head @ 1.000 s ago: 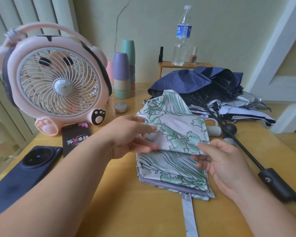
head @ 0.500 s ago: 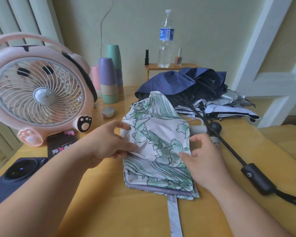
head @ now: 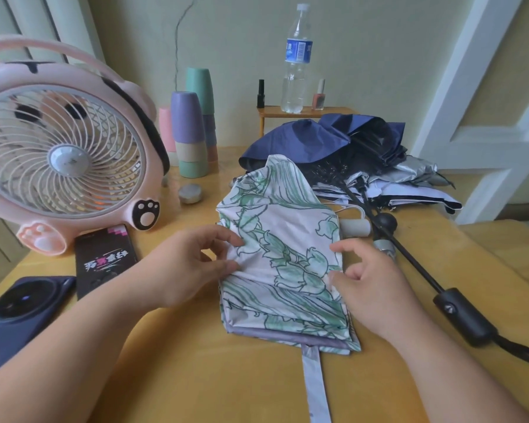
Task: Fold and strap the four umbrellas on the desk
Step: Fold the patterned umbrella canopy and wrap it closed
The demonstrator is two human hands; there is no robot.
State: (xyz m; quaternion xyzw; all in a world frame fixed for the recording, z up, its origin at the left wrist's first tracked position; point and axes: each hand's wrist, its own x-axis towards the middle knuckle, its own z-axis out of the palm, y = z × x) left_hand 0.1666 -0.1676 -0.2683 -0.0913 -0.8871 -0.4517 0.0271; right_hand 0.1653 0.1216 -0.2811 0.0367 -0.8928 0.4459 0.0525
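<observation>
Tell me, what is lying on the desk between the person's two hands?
The half-folded floral umbrella lies flat on the desk between the left hand and the right hand, whose fingers touch its two side edges. The head view shows this.

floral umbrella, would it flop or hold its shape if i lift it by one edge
Likely floppy: the floral umbrella lies in thin, creased layers. Probably light, being mostly fabric. Its unfastened strap would likely dangle.

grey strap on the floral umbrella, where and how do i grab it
Pinch the grey strap partway along its length, coming from above on the near side. It lies flat on the desk, joined to the near hem of the floral umbrella, and its tip runs out of view.
</observation>
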